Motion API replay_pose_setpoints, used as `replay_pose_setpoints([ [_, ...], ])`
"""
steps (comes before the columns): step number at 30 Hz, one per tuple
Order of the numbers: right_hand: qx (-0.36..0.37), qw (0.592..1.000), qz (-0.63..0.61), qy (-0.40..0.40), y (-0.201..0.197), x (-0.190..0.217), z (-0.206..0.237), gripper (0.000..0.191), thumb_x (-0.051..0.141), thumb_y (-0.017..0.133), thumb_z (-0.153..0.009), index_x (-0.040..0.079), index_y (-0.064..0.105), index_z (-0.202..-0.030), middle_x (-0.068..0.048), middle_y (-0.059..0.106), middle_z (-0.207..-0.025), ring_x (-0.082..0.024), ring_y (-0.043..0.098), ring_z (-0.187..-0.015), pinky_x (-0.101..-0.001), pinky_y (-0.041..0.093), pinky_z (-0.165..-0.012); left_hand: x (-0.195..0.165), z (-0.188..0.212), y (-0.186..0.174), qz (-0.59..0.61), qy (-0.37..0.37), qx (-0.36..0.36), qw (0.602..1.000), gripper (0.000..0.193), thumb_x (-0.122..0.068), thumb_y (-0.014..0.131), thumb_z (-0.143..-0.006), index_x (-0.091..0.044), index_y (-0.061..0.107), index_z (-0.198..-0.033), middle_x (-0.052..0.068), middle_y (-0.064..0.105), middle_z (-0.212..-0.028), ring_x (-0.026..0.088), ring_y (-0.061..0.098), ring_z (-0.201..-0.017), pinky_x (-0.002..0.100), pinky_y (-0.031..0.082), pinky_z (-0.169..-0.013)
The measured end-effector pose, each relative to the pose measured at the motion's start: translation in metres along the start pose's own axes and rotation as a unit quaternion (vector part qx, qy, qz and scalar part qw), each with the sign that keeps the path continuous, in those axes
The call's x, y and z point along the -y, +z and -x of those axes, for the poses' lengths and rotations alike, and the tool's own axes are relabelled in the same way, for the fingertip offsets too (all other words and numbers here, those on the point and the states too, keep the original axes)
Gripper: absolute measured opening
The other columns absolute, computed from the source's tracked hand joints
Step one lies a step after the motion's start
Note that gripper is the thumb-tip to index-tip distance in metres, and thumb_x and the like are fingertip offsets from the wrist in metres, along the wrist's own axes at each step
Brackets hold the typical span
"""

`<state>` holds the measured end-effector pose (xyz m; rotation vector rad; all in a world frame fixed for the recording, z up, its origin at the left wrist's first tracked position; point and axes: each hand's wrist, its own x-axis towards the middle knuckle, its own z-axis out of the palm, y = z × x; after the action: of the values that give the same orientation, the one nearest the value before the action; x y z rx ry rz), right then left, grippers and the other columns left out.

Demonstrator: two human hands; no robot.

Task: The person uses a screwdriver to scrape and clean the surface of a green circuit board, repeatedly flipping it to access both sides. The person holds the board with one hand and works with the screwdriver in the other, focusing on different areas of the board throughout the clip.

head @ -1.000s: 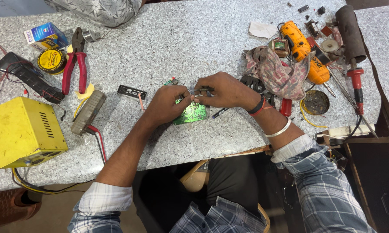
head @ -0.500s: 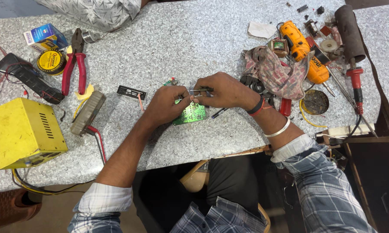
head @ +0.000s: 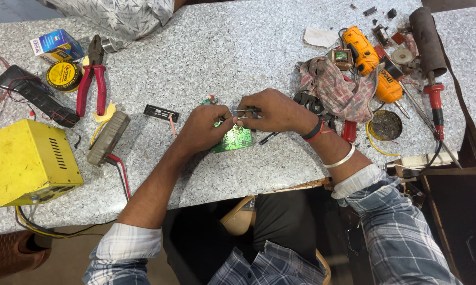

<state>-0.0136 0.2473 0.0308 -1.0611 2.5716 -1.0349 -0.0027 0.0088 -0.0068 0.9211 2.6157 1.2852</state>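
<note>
A small green circuit board (head: 233, 139) lies on the speckled grey worktop (head: 217, 58), partly under my hands. My left hand (head: 205, 128) rests on its left side, fingers pinched at the top edge. My right hand (head: 272, 111) is closed on a thin metal tool, apparently tweezers (head: 244, 111), whose tip meets my left fingertips just above the board. A dark pen-like probe (head: 268, 138) lies right of the board.
A yellow metal box (head: 27, 161) with cables sits at the left edge, red-handled pliers (head: 92, 74) and a round tin (head: 62, 75) behind it. A rag (head: 335, 87), orange tool (head: 360, 48), red-handled screwdriver (head: 434, 100) and small parts crowd the right. Someone's patterned sleeve (head: 121, 15) lies at the far edge.
</note>
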Motion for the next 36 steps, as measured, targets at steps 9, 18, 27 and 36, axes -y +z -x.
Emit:
replay_pose_setpoints([
  [9, -0.009, 1.0, 0.0, -0.012, -0.0001, 0.0002, -0.0003, 0.038, 0.042, 0.075, -0.09, 0.006, 0.073, -0.1, -0.009, 0.072, -0.075, -0.024, 0.07, -0.063, -0.0377, 0.054, -0.06, 0.0007, 0.0003, 0.0004, -0.005, 0.024, -0.013, 1.0, 0.027, -0.027, 0.068, -0.096, -0.005, 0.069, -0.081, 0.011, 0.065, -0.069, 0.026, 0.062, -0.064, 0.042, 0.047, -0.065],
  [18, 0.001, 1.0, -0.002, -0.003, -0.0002, 0.0003, -0.0002, 0.038, 0.042, 0.074, -0.091, 0.006, 0.072, -0.099, -0.009, 0.071, -0.074, -0.025, 0.069, -0.062, -0.0382, 0.054, -0.059, 0.0023, 0.0003, 0.0002, -0.014, 0.025, -0.008, 1.0, 0.028, -0.027, 0.068, -0.096, -0.005, 0.068, -0.08, 0.011, 0.064, -0.069, 0.026, 0.061, -0.064, 0.042, 0.046, -0.067],
  [27, 0.001, 1.0, -0.004, 0.003, -0.0003, -0.0001, -0.0001, 0.038, 0.043, 0.074, -0.09, 0.006, 0.073, -0.099, -0.008, 0.071, -0.074, -0.024, 0.07, -0.062, -0.0377, 0.054, -0.059, 0.0028, 0.0001, 0.0002, -0.009, 0.026, -0.01, 1.0, 0.029, -0.029, 0.069, -0.096, -0.005, 0.068, -0.08, 0.011, 0.063, -0.067, 0.026, 0.061, -0.062, 0.042, 0.047, -0.064],
  [36, -0.005, 1.0, 0.004, -0.003, 0.0004, -0.0009, -0.0006, 0.04, 0.044, 0.075, -0.09, 0.006, 0.073, -0.099, -0.009, 0.071, -0.075, -0.024, 0.07, -0.063, -0.0373, 0.055, -0.06, 0.0016, 0.0008, -0.0003, -0.01, 0.036, -0.015, 0.999, 0.028, -0.028, 0.068, -0.096, -0.005, 0.069, -0.08, 0.011, 0.064, -0.068, 0.027, 0.063, -0.063, 0.042, 0.047, -0.064],
])
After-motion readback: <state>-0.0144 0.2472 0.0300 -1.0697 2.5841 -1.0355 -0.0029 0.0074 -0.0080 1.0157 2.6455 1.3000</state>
